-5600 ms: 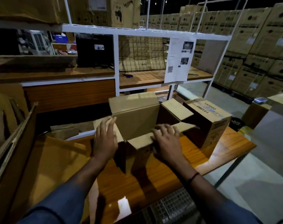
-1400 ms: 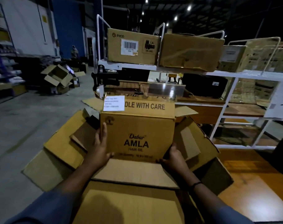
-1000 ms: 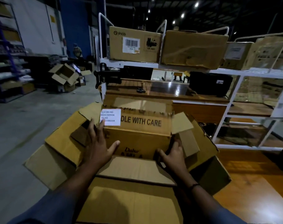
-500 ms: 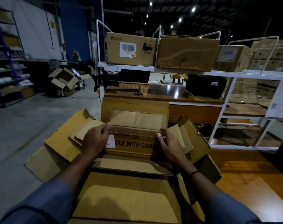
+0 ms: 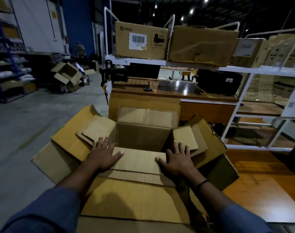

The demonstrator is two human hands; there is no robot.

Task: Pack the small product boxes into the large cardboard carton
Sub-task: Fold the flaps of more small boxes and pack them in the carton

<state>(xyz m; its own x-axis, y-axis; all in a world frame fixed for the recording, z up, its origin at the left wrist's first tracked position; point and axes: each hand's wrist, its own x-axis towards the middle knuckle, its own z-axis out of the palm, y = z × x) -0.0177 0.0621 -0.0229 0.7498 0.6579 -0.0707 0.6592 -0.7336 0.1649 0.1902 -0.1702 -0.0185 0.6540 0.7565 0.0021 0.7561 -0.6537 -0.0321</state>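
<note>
Now, nearest me, my blue-sleeved forearms reach forward over the large brown cardboard carton. My left hand lies flat on the left end of its near top flap, fingers spread and straight, thumb pointing inward. My right hand mirrors it on the right end, fingertips touching the right side flap. Neither hand pinches anything; both palms press the near flap down and outward.

I judge this to be the step of holding the mouth open between placements. The opening past my fingers is dark and the flap hides the bottom, so I cannot tell whether any small product boxes sit inside. What carries the carton is hidden under its flaps.

The next move calls for lifting both hands and fetching another small box. Farthest off, a brown barcode-labelled box rests on a white shelf.
</note>
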